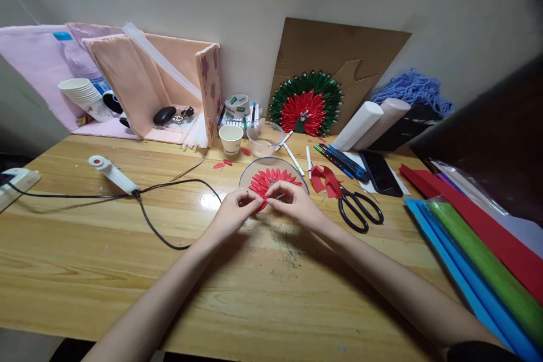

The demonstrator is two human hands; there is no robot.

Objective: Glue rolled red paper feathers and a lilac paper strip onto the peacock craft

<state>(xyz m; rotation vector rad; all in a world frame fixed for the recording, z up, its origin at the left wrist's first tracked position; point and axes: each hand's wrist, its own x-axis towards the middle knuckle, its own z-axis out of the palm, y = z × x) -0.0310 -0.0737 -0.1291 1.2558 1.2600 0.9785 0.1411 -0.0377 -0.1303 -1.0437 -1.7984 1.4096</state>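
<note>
Over the near edge of a round brown disc with a blue rim (251,168), my left hand (234,210) and my right hand (293,201) meet fingertip to fingertip. Both are closed in a pinch on a small red petal (263,202), mostly covered by the fingers. Layered red petals (274,177) fan out across the disc behind my hands, with a bit of green at their middle. Loose red petals (218,166) lie on the table to the left of the disc. Black-handled scissors (354,209) and a red scrap (326,181) rest to the right.
A white glue gun (113,174) trails a black cable on the left. Behind the disc stand a paper cup (231,140) and a clear bowl (265,138). A red-and-green petal fan (304,107) leans on cardboard (322,48). Pens, a phone (380,172) and coloured sheets (479,243) lie right.
</note>
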